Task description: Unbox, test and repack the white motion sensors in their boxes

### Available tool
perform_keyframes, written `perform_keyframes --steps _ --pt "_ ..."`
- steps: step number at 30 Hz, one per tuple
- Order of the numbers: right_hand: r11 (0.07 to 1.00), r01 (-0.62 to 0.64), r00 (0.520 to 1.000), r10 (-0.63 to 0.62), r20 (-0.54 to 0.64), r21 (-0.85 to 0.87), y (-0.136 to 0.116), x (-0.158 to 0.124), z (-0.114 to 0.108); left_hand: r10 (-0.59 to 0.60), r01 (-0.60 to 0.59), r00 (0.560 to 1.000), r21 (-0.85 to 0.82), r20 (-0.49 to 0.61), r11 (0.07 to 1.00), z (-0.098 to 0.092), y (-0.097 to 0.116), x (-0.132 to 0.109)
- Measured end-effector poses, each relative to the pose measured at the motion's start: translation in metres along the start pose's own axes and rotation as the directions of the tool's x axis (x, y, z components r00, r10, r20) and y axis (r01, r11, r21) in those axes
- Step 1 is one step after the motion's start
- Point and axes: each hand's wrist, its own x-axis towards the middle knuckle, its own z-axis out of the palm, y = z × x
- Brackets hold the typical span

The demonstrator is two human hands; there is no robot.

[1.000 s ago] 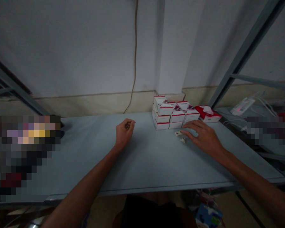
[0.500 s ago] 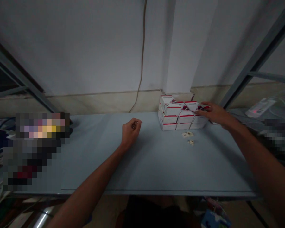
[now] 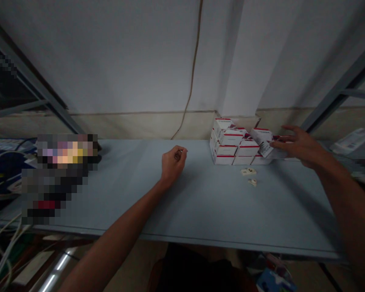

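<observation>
My right hand [image 3: 301,146] is at the right end of a stack of small white boxes with red edges [image 3: 225,150]. Its fingers and thumb are closed around one white and red box [image 3: 283,138], partly hidden by the hand. Beside it, a box with a printed label [image 3: 265,148] sits tilted out of line with the others. My left hand [image 3: 174,162] rests over the table with fingers curled in; whether something small is inside cannot be made out. In front of the stack lie two small cream-coloured pieces, one larger [image 3: 248,171] and one smaller [image 3: 252,182].
The blue-grey table [image 3: 200,211] stands against a wall with a hanging cable [image 3: 194,61]. Metal frame posts rise at both sides. Blue boxes and cables [image 3: 6,162] crowd the left end, beside a blurred-out area. A pale packet [image 3: 353,140] lies at the far right.
My right hand has shifted right with a box from the stack, and a neighbouring box now sits tilted. The left hand keeps its curled pose. The view has turned slightly.
</observation>
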Motion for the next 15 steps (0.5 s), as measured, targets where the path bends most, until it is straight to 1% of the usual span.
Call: perform_keyframes --steps 1,2,3,4,5,6,7,8,9,10,11,13,14,15 --pt "0.994 -0.085 0.996 0.085 0.015 0.068 0.000 -0.001 -0.008 0.016 -0.016 1.000 -0.005 -0.024 1.000 -0.001 0.003 -0.001" --pt "0.980 -0.153 0.988 0.155 -0.002 0.130 0.000 -0.002 -0.017 0.035 -0.036 0.998 -0.011 -0.048 0.999 -0.002 0.007 -0.002" --pt "0.963 -0.183 0.977 0.201 -0.071 0.198 -0.002 -0.003 -0.027 0.057 -0.058 0.996 -0.016 -0.069 0.998 -0.003 0.011 -0.003" --pt "0.953 -0.161 0.960 0.211 -0.182 0.257 -0.007 -0.004 -0.037 0.081 -0.083 0.993 -0.022 -0.081 0.996 -0.004 0.016 -0.004" --pt "0.946 -0.103 0.939 0.195 -0.283 0.308 -0.013 -0.007 -0.044 0.106 -0.109 0.991 -0.030 -0.082 0.994 -0.005 0.021 -0.006" --pt "0.934 0.008 0.933 0.122 -0.338 0.358 -0.023 -0.011 -0.050 0.131 -0.134 0.989 -0.040 -0.070 0.990 -0.006 0.026 -0.007" --pt "0.904 0.110 0.934 0.048 -0.354 0.413 -0.035 -0.017 -0.051 0.157 -0.159 0.986 -0.051 -0.049 0.986 -0.007 0.031 -0.009" --pt "0.868 0.204 0.943 -0.049 -0.330 0.453 -0.049 -0.026 -0.048 0.180 -0.181 0.984 -0.071 -0.013 0.981 -0.007 0.035 -0.011" --pt "0.822 0.284 0.948 -0.164 -0.271 0.494 -0.065 -0.036 -0.040 0.199 -0.194 0.979 -0.108 0.037 0.975 -0.007 0.039 -0.013" --pt "0.782 0.335 0.942 -0.264 -0.207 0.526 -0.080 -0.049 -0.028 0.214 -0.197 0.972 -0.162 0.097 0.967 -0.006 0.042 -0.014" --pt "0.744 0.384 0.920 -0.354 -0.166 0.547 -0.095 -0.064 -0.011 0.227 -0.188 0.961 -0.229 0.156 0.955 -0.006 0.044 -0.016" --pt "0.649 0.503 0.842 -0.519 -0.151 0.571 -0.121 -0.095 0.029 0.256 -0.150 0.934 -0.374 0.251 0.915 -0.003 0.044 -0.018" --pt "0.629 0.500 0.812 -0.580 -0.068 0.595 -0.130 -0.111 0.050 0.263 -0.128 0.927 -0.433 0.267 0.892 -0.002 0.043 -0.019" --pt "0.619 0.489 0.781 -0.624 0.007 0.615 -0.138 -0.126 0.069 0.258 -0.111 0.930 -0.472 0.260 0.875 0.000 0.041 -0.019"
